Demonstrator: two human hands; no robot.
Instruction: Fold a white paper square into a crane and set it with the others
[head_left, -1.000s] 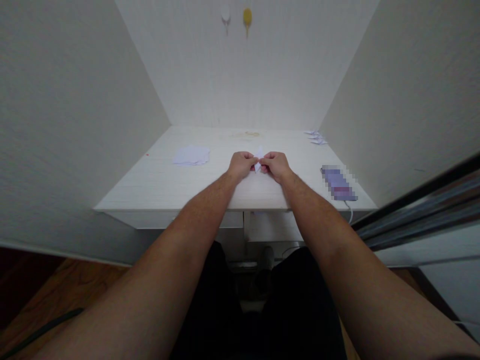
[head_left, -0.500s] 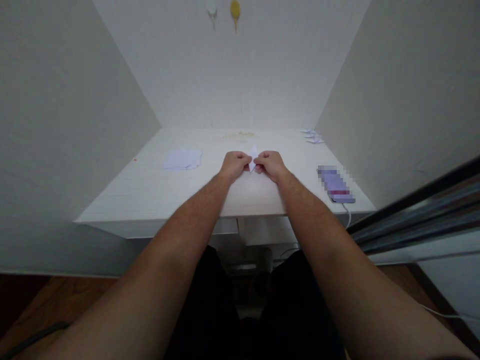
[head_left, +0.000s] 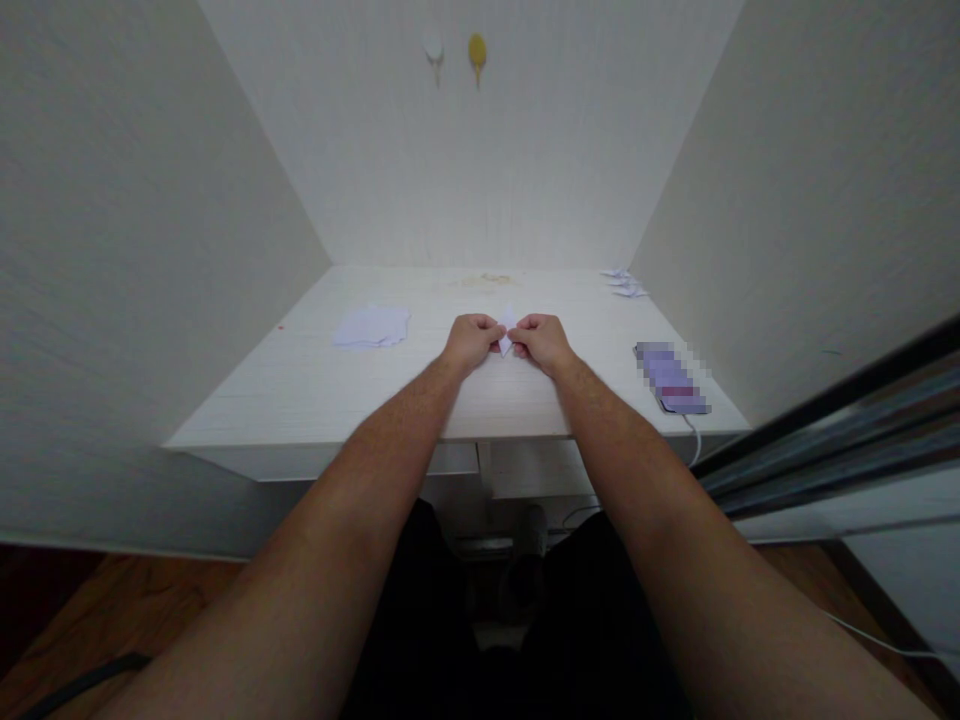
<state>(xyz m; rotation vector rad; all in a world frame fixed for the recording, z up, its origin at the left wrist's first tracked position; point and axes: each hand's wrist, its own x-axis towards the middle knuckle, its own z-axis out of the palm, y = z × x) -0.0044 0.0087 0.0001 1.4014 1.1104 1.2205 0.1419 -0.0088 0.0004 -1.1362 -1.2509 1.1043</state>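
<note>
Between my two hands is a small piece of folded white paper [head_left: 505,344], narrow and pointed at its near end. My left hand [head_left: 474,338] pinches its left side with thumb and fingers. From the other side my right hand [head_left: 540,340] grips it in the same way, and the fingertips of both hands almost meet over it. Parts of the paper are covered by the fingers. Both hands are above the middle of the white desk [head_left: 420,405].
A stack of white paper sheets [head_left: 371,327] lies left of my hands. Several folded paper pieces [head_left: 626,285] sit at the back right corner. A phone [head_left: 670,378] with a white cable [head_left: 697,440] is near the right edge. Walls enclose the desk at the back and sides.
The whole view has shifted slightly, so the desk appears a bit lower. Both hands keep their pinch on the folded paper, and its upper tip stands out less than before.
</note>
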